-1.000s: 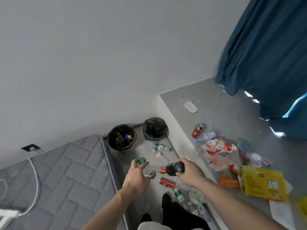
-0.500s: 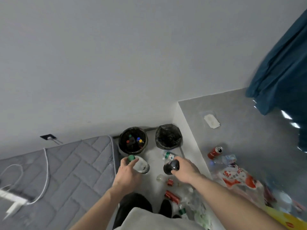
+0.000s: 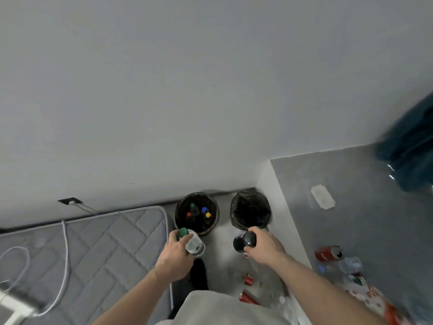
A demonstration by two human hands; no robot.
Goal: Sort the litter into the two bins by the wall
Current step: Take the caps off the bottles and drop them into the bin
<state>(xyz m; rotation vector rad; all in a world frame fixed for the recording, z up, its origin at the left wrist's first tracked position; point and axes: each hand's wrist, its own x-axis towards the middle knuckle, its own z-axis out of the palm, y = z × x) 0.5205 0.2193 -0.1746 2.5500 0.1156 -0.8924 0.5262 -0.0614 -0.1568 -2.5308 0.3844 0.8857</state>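
Two hands (image 3: 174, 253) (image 3: 266, 248), two bottles (image 3: 193, 242) (image 3: 243, 241), two bins (image 3: 197, 213) (image 3: 250, 211).

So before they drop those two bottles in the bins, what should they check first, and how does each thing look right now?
1. Left hand grips the green-capped bottle: ok.
2. Right hand grips the dark bottle: ok.
3. Left bin open, with room: ok; capped bottles already lie inside.
4. Right bin open: ok; what it holds, cannot tell, its inside is dark.
5. Bottles directly above the bin mouths: not ok; both sit on the near side of the rims.
6. Which bin suits the dark bottle: cannot tell.
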